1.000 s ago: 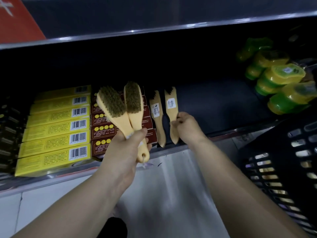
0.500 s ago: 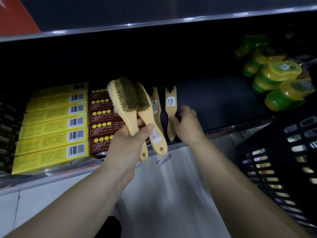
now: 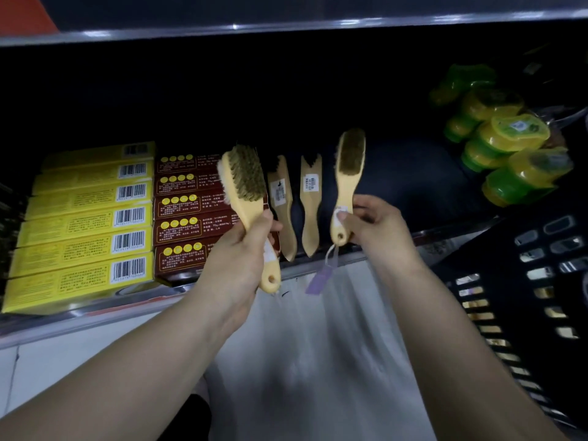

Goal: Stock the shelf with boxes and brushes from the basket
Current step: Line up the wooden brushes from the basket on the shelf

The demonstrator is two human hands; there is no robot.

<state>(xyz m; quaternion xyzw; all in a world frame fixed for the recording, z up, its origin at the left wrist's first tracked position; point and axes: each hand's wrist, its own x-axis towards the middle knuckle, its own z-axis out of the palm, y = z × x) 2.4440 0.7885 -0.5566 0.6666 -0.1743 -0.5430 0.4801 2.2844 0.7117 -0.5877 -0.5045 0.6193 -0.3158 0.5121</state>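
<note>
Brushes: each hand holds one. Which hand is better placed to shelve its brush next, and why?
Probably the right hand: the right-hand brush is beside bare shelf, right of the two laid brushes. The left-hand brush, in the left hand, sits before the brown boxes.

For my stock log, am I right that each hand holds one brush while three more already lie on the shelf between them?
Not quite: the head view shows two brushes lying on the shelf, not three. The left hand and right hand do each hold one brush.
</note>
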